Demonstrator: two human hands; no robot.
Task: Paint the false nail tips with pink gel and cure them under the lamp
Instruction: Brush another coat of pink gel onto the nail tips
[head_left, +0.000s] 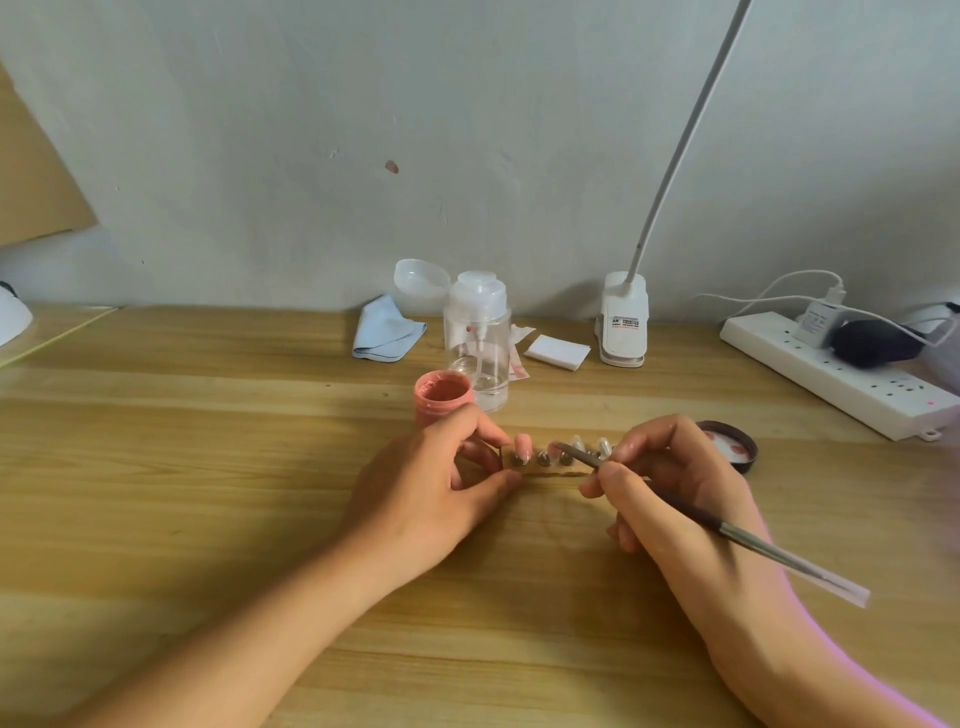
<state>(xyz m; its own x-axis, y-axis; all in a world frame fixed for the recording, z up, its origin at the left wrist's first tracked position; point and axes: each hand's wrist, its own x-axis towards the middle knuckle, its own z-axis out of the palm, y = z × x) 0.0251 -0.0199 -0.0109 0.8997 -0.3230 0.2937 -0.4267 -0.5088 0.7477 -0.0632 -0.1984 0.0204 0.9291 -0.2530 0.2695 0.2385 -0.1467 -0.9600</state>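
**Hands at the nail-tip row, brush over the strip**

Left hand (441, 483) rests on the light wooden desk (208, 467). Its thumb and forefinger pinch the left end of a narrow holder strip with small metal studs (544, 458), and the other fingers are curled underneath.

Right hand (670, 493) grips a thin brush with a dark ferrule and clear handle (727, 527), pen-fashion, between the thumb and first fingers. The handle points back to the right. The bristle end lies over the strip, near the third stud from the left. Contact between bristles and tip: cannot tell.

False nail tips (575, 442) stand in a row on the holder strip, between the two hands. The leftmost tip (522, 446) is pink. Two tips further right look clear. The right end of the row is hidden behind the right hand's fingers.

A small open pink jar of gel (443, 395) stands upright just behind the left hand, with pink paste on its inner wall. A dark round lid with pink smears inside (732, 446) lies upturned just behind the right hand.

Back row, along the wall:
- A clear pump bottle with a white top (477, 340), just behind the jar.
- A folded light-blue cloth (387, 327), to the left of the bottle.
- White square pads (557, 351).
- A white clip lamp (623, 325), whose thin arm runs up out of frame.

A white power strip (841, 371) lies at far right, with a plug and cable in it.
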